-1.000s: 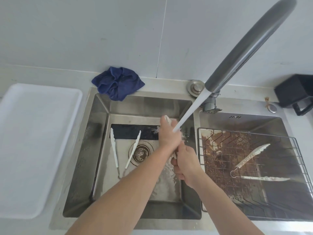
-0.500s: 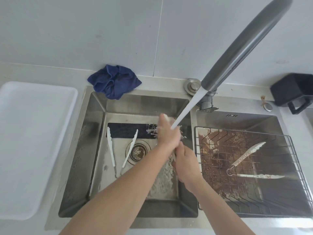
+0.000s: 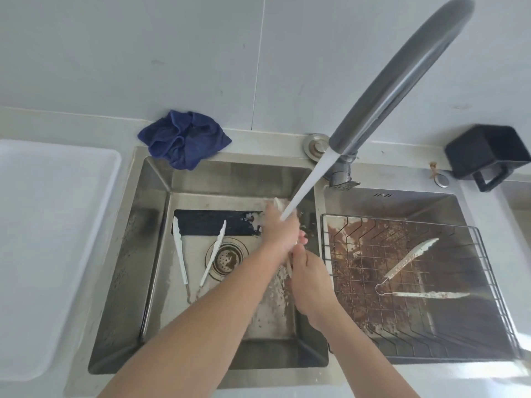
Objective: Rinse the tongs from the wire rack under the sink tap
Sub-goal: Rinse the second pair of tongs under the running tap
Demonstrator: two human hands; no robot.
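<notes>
Right now both hands are bunched together under the stream from the grey curved tap [image 3: 402, 79], over the steel left basin [image 3: 135, 254]. The left hand [image 3: 280, 231] is wrapped round the upper part of a pair of white tongs [image 3: 278, 203], whose pale tip pokes out just beyond the knuckles where the water lands; the right hand [image 3: 309, 280] is closed on the lower end, just nearer than the left. Water breaks into spray around them.

Left of the hands, on the basin floor, a second pair of white tongs [image 3: 198, 254] lies spread in a V, one arm crossing the round perforated drain [image 3: 227, 258].

Right of the tap, a black wire rack [image 3: 488, 271] sits in the other basin, which is smeared brown, and on the rack lies a soiled pair of tongs [image 3: 408, 262] with a wire loop at the hinge.

Behind the left basin sits a crumpled blue cloth [image 3: 184, 139]; farther left, a smooth white tray [image 3: 43, 239]. A black container [image 3: 485, 150] stands right of the tap's base. I can read no writing anywhere.
</notes>
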